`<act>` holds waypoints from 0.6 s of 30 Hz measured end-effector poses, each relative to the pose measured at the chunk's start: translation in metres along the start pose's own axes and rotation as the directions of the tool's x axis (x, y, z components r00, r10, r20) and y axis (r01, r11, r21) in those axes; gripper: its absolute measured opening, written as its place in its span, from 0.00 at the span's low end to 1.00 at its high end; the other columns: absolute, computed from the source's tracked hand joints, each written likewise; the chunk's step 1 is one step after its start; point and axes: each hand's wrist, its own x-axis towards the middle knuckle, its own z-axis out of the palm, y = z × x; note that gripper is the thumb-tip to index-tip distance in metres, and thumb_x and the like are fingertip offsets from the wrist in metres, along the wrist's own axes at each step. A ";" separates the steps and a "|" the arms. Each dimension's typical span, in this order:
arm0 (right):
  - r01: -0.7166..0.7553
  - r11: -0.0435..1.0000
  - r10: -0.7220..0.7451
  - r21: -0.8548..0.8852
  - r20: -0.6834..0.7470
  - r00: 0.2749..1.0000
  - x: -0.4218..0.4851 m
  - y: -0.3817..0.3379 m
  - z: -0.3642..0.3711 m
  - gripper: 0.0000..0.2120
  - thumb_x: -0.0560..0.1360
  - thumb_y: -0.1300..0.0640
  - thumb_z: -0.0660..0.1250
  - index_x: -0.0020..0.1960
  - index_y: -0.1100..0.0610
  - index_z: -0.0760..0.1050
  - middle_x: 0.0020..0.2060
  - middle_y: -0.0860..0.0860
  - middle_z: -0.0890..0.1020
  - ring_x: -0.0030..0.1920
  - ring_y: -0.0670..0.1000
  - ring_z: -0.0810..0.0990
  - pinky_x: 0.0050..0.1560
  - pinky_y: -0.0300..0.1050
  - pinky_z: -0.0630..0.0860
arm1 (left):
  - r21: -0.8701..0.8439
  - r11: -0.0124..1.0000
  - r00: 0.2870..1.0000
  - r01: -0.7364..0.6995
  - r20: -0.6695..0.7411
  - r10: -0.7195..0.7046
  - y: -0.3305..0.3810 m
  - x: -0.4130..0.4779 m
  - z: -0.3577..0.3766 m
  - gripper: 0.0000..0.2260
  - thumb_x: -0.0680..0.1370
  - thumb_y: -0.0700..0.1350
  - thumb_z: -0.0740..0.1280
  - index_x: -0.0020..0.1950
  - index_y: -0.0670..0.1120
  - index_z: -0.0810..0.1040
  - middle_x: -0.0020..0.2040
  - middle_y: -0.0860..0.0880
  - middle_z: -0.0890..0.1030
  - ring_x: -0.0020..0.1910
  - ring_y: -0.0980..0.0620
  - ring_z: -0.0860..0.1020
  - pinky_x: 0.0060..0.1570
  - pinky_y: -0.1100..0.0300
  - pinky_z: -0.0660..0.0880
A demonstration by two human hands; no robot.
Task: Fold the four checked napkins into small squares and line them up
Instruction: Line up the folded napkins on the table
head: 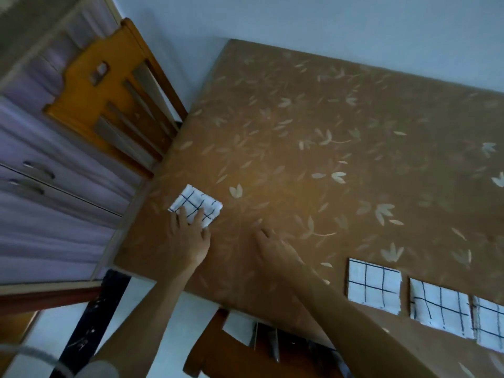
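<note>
A folded white napkin with dark checks (pixel 199 201) lies near the table's left edge. My left hand (pixel 189 236) rests flat on its near corner, fingers spread over the cloth. My right hand (pixel 272 245) lies open on the bare tablecloth to the right of it, touching no napkin. Three more folded checked napkins sit in a row along the near edge at the right: the first napkin (pixel 373 285), the second napkin (pixel 439 306) and the third napkin (pixel 491 323), which is cut off by the frame edge.
The table (pixel 341 132) wears a brown leaf-patterned cloth. A wooden chair back (pixel 109 99) stands at the table's far left. Another wooden chair (pixel 245 353) sits under the near edge. Pale cabinet doors (pixel 54 200) fill the left side.
</note>
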 end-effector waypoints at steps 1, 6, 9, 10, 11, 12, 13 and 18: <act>0.003 1.000 -0.002 0.015 -0.038 0.999 0.000 0.001 0.000 0.28 0.78 0.59 0.61 0.76 0.60 0.58 0.71 0.59 0.66 0.65 0.62 0.74 0.63 0.56 0.71 | -0.011 0.995 0.995 -0.098 0.005 0.098 0.005 -0.003 -0.001 0.24 0.76 0.47 0.68 0.72 0.52 0.72 0.75 0.38 0.66 0.75 0.34 0.61 0.70 0.37 0.64; -0.061 0.973 0.098 0.221 -0.158 0.983 0.001 0.007 0.004 0.24 0.79 0.57 0.60 0.73 0.56 0.61 0.70 0.57 0.66 0.63 0.62 0.75 0.59 0.57 0.76 | -0.182 0.821 0.840 -0.542 -0.090 0.535 0.038 -0.024 0.013 0.19 0.69 0.35 0.69 0.58 0.50 0.80 0.71 0.48 0.74 0.74 0.44 0.67 0.70 0.47 0.68; -0.096 0.992 0.111 0.079 -0.203 0.973 0.003 0.021 0.007 0.30 0.77 0.61 0.61 0.77 0.57 0.56 0.76 0.58 0.59 0.73 0.61 0.64 0.68 0.53 0.68 | -0.412 0.656 0.760 -0.632 -0.163 0.629 0.053 -0.037 0.018 0.12 0.70 0.33 0.66 0.47 0.47 0.82 0.65 0.47 0.79 0.71 0.49 0.71 0.65 0.54 0.70; -0.094 0.995 0.100 0.040 -0.222 0.970 0.001 0.025 0.006 0.32 0.75 0.63 0.61 0.77 0.56 0.56 0.77 0.57 0.57 0.74 0.61 0.61 0.69 0.53 0.66 | -0.454 0.617 0.746 -0.643 -0.187 0.640 0.058 -0.040 0.018 0.09 0.70 0.34 0.66 0.43 0.45 0.83 0.62 0.46 0.81 0.69 0.48 0.73 0.64 0.54 0.71; -0.094 0.995 0.098 0.029 -0.231 0.968 -0.002 0.028 0.003 0.33 0.75 0.65 0.60 0.78 0.54 0.57 0.77 0.55 0.58 0.74 0.61 0.61 0.69 0.54 0.66 | -0.471 0.598 0.736 -0.649 -0.190 0.649 0.061 -0.044 0.017 0.07 0.70 0.35 0.67 0.41 0.45 0.83 0.60 0.44 0.83 0.68 0.48 0.74 0.62 0.54 0.73; -0.091 0.995 0.095 0.030 -0.227 0.969 -0.006 0.032 0.001 0.32 0.76 0.64 0.60 0.78 0.52 0.58 0.76 0.54 0.60 0.73 0.60 0.64 0.68 0.54 0.67 | -0.471 0.587 0.726 -0.659 -0.192 0.660 0.062 -0.045 0.019 0.06 0.70 0.36 0.67 0.40 0.45 0.82 0.58 0.44 0.84 0.66 0.48 0.76 0.61 0.54 0.74; -0.087 0.995 0.095 0.045 -0.213 0.973 -0.010 0.035 0.000 0.30 0.77 0.61 0.61 0.77 0.50 0.59 0.74 0.52 0.64 0.69 0.59 0.68 0.65 0.53 0.70 | -0.453 0.594 0.720 -0.665 -0.180 0.670 0.063 -0.046 0.022 0.05 0.70 0.36 0.69 0.41 0.46 0.82 0.57 0.45 0.84 0.65 0.47 0.77 0.61 0.53 0.75; -0.184 0.956 0.217 0.230 -0.129 0.968 -0.037 0.047 0.008 0.19 0.77 0.62 0.64 0.67 0.55 0.71 0.63 0.54 0.71 0.54 0.60 0.79 0.51 0.54 0.80 | -0.332 0.782 0.824 -0.527 0.026 0.566 0.065 -0.045 0.033 0.12 0.74 0.40 0.71 0.57 0.49 0.82 0.66 0.47 0.78 0.68 0.46 0.73 0.64 0.44 0.74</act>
